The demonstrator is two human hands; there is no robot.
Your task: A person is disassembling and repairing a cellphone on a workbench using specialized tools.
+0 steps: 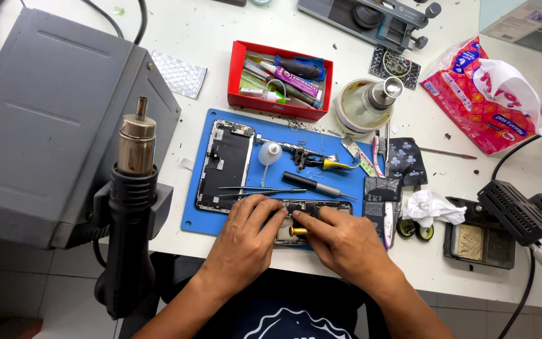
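Holding the opened phone body (308, 210) steady at the near edge of the blue mat (196, 220), our left hand (246, 235) presses flat on it, fingers narrow. Our right hand (340, 238) is closed around a small brass-tipped tool (298, 231) set against the phone's innards. We judge a slip the main risk: the tip could skid onto nearby parts. The tweezers (258, 190) and detached screen (224, 164) lie just beyond, easy to knock.
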